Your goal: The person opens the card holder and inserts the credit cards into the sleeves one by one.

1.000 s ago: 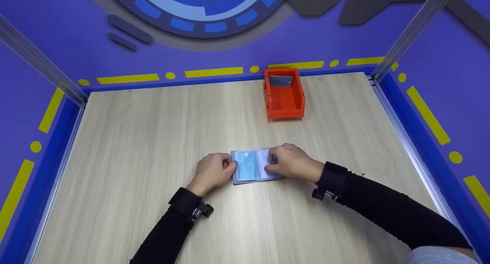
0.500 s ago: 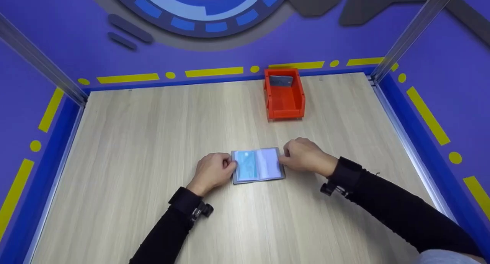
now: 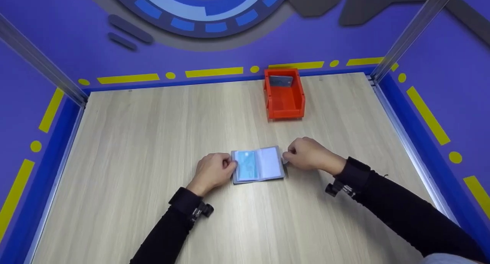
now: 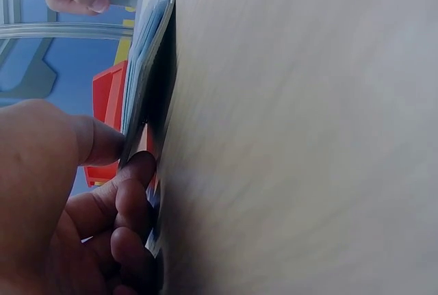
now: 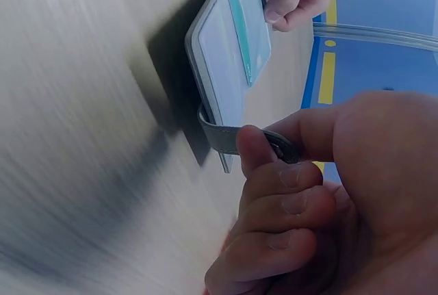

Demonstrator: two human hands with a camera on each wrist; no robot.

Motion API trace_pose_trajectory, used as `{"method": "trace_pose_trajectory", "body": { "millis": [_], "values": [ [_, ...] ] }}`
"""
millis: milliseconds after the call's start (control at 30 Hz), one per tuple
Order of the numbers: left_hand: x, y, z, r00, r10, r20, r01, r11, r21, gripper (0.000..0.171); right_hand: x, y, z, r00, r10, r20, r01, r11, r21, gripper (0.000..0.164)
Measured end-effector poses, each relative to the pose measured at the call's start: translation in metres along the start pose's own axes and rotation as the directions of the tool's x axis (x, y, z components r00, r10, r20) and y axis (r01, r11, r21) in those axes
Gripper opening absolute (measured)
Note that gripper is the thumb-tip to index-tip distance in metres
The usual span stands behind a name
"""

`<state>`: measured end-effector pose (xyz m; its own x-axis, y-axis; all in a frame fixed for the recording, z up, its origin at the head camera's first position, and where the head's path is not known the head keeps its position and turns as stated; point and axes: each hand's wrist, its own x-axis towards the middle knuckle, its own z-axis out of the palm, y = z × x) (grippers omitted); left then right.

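Note:
A grey card holder (image 3: 271, 163) lies spread like a book on the table, with clear sleeves inside. In its left sleeve sits a teal card (image 3: 246, 165); the right side looks pale. My left hand (image 3: 213, 172) pinches the holder's left edge between thumb and index finger. Beyond the right edge, my right hand (image 3: 311, 153) pinches the end of the holder's strap (image 5: 222, 136) between thumb and index finger. In the right wrist view the strap curves from the cover's edge to the fingertips, and the holder's near side stands a little off the table.
A red-orange bin (image 3: 286, 113) stands at the back of the wood-grain table (image 3: 153, 133), right of centre. A dark grey card (image 3: 280, 81) leans against its back wall inside. Blue-purple panels (image 3: 214, 59) enclose the back and sides.
My right hand has moved right, off the holder's right page to beyond its edge, and now grips the strap. The holder's right edge has tilted up slightly. My left hand stays put.

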<state>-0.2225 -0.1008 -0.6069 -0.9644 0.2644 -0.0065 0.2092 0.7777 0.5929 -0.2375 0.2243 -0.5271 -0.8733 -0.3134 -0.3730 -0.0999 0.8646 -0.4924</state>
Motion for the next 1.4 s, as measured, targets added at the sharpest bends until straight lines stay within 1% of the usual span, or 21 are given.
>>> {"method": "trace_pose_trajectory", "body": {
  "millis": [233, 300, 467, 633, 767, 933, 1133, 1400],
  "values": [
    [0.000, 0.001, 0.001, 1.000, -0.013, 0.007, 0.013, 1.000, -0.004, 0.033, -0.003, 0.000, -0.007, 1.000, 0.013, -0.025, -0.013, 0.999, 0.031, 0.047],
    [0.000, 0.001, 0.001, 1.000, -0.010, 0.003, 0.010, 1.000, -0.007, 0.033, -0.004, 0.001, -0.008, 0.999, 0.004, -0.034, -0.003, 1.000, 0.031, 0.046],
    [-0.001, 0.002, 0.001, 1.000, -0.003, -0.007, 0.003, 1.000, -0.014, 0.026, -0.006, 0.005, -0.013, 0.998, -0.008, -0.055, 0.010, 1.000, 0.028, 0.047],
    [-0.001, 0.002, 0.000, 1.000, -0.002, -0.009, 0.002, 1.000, -0.014, 0.024, -0.009, 0.007, -0.019, 0.998, 0.017, -0.066, -0.015, 1.000, 0.025, 0.047],
    [-0.002, 0.002, 0.000, 1.000, 0.002, -0.011, -0.002, 1.000, -0.013, 0.025, -0.012, 0.005, -0.023, 0.997, 0.021, -0.068, -0.019, 0.999, 0.035, 0.047],
    [-0.002, 0.003, 0.000, 1.000, 0.005, -0.013, -0.005, 1.000, -0.015, 0.026, -0.016, 0.002, -0.028, 0.998, -0.004, -0.065, 0.009, 0.998, 0.068, 0.048],
    [-0.001, 0.003, 0.000, 1.000, -0.001, -0.009, 0.001, 1.000, -0.015, 0.026, -0.017, -0.005, -0.030, 0.997, -0.025, -0.078, 0.030, 0.997, 0.071, 0.048],
    [-0.001, 0.002, -0.001, 1.000, 0.002, -0.022, -0.002, 1.000, -0.018, 0.025, -0.011, -0.020, -0.026, 0.990, -0.076, -0.115, 0.086, 0.993, 0.078, 0.044]
  ]
}}
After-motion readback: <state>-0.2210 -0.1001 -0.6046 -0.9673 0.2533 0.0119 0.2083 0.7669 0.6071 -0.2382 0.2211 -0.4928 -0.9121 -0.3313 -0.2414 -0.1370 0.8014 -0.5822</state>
